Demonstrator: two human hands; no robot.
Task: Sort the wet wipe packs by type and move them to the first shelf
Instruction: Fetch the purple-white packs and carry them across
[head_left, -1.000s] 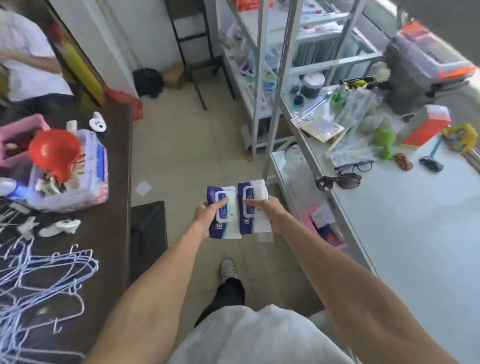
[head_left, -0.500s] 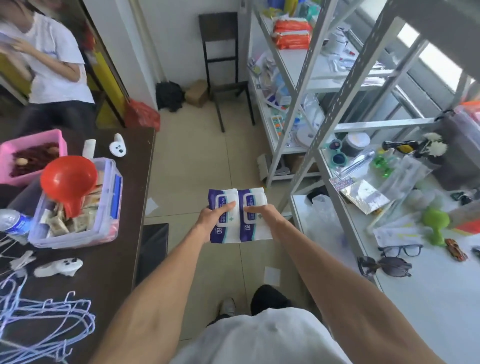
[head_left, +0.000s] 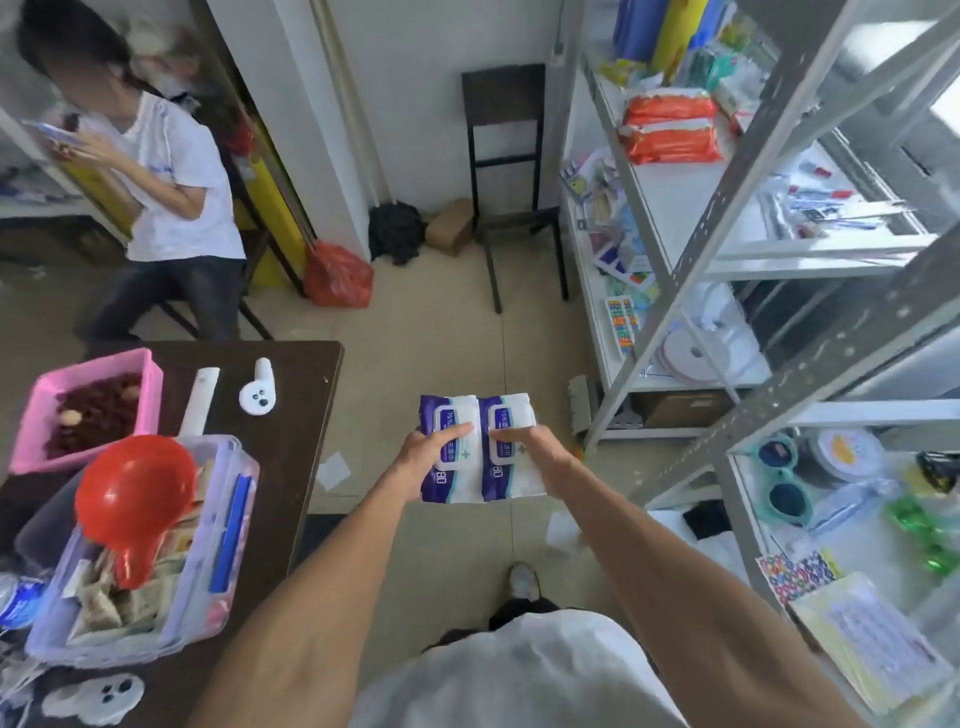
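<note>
I observe two soft purple-and-white wet wipe packs (head_left: 480, 447) side by side, left hand (head_left: 423, 457) and right hand (head_left: 535, 449) each gripping one, left of the metal shelf rack (head_left: 670, 280).

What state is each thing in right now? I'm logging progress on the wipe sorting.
left purple wipe pack: held in the left hand, lid shut, side by side with the other
right purple wipe pack: held in the right hand, lid shut
orange wipe packs: stacked on an upper shelf
red funnel: mouth down in the clear bin
chair: upright, unoccupied
</note>
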